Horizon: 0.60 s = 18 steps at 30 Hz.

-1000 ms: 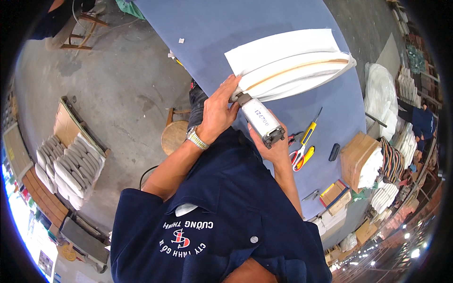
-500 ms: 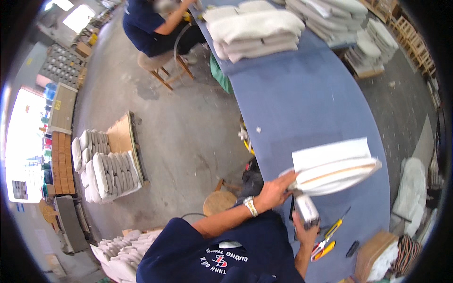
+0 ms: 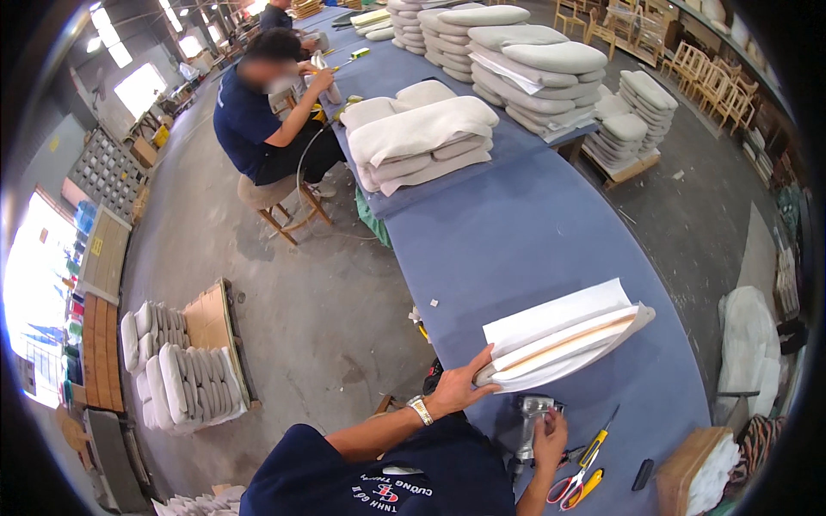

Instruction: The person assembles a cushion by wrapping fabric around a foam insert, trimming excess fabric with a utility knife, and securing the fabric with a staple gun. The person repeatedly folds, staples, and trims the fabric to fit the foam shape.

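Observation:
A padded seat cushion (image 3: 572, 344), with a thin wooden edge and white fabric flaps, stands on its side on the blue-grey table. At its left end my left hand (image 3: 460, 384) grips it, thumb and fingers around the edge. Below the cushion, a silver and dark staple gun (image 3: 527, 426) lies on its side, its handle toward me. My right hand (image 3: 549, 443) is at the gun's right end, fingers curled and their tips touching it. Right of that hand are a yellow-handled screwdriver (image 3: 594, 447), red-handled scissors (image 3: 565, 490) and a yellow cutter (image 3: 588, 488).
A small black block (image 3: 643, 475) and a cardboard box (image 3: 688, 469) sit at the table's near right. Grey cushions (image 3: 422, 138) are piled farther up the table (image 3: 490, 232). A co-worker (image 3: 258, 112) sits at its left side. More cushions (image 3: 185, 387) stand on a floor pallet.
The staple gun has gone from raised against the cushion to lying on the table, with my right hand lower beside it. My left hand still grips the cushion. The view has tilted up.

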Motion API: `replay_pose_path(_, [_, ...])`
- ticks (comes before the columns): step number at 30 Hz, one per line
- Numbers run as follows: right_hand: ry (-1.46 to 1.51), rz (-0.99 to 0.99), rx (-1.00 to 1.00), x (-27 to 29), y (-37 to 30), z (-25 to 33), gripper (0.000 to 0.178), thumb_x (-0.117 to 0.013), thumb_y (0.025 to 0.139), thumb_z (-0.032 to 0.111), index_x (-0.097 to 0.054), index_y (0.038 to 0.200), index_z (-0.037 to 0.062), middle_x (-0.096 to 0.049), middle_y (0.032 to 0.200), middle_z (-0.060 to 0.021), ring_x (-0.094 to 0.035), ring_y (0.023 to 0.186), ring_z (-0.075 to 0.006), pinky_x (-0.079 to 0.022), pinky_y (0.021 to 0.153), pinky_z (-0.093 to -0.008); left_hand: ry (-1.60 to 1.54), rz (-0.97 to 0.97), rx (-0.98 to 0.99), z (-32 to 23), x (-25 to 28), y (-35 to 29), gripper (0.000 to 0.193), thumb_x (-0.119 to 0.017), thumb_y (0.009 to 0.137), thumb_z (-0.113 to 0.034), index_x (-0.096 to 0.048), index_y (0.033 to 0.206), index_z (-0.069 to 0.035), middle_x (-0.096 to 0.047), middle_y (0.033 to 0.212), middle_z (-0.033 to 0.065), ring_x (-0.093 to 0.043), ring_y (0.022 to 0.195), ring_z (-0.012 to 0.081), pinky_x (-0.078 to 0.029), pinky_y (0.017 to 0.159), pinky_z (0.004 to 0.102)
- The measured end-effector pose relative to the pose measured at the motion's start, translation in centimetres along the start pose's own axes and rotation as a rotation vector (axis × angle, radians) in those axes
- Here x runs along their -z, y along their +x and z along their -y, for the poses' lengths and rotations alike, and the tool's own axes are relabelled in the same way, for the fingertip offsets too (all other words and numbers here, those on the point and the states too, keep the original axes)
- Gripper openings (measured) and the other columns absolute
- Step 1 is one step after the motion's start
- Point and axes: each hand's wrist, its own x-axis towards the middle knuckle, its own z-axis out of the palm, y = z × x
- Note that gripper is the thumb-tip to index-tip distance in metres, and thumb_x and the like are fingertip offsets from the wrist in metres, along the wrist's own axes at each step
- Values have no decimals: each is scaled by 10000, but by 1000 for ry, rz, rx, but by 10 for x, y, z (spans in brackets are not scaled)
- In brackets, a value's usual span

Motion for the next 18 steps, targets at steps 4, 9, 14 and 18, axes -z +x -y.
replay_pose_path(4, [303,-103,-17,15,41,73,529,-628,1042,169,-472,1483,-79,-563,1461,-229,-606,1266,-280,-456,1088,-379,102,4,-13,5,-12,0,944,-818,862,-460,-349,1624,-158,-557,1516,182,-711,1109,400,-598,910,439])
replay_pose_path(9, [435,-254,113,9,82,92,603,-746,965,209,-439,1421,-39,-609,1322,-194,-616,1202,-266,-487,1043,-391,16,5,-17,14,-32,-9,1088,-941,749,-263,-313,1611,-47,-641,1420,191,-739,1109,316,-608,894,406])
replay_pose_path(14, [589,-380,-13,0,87,74,593,-742,957,271,-525,1396,-63,-655,1287,-205,-622,1199,-277,-478,1031,-380,0,-12,-120,8,-33,-14,1147,-991,674,-324,-360,1575,1,-717,1285,185,-751,1059,302,-613,850,396])
replay_pose_path(18, [666,-505,-188,40,106,41,524,-725,964,302,-598,1312,-68,-695,1199,-189,-659,1111,-265,-500,977,-367,83,27,-159,6,-34,-16,1193,-994,648,-312,-328,1588,-1,-715,1302,173,-745,1077,299,-613,846,395])
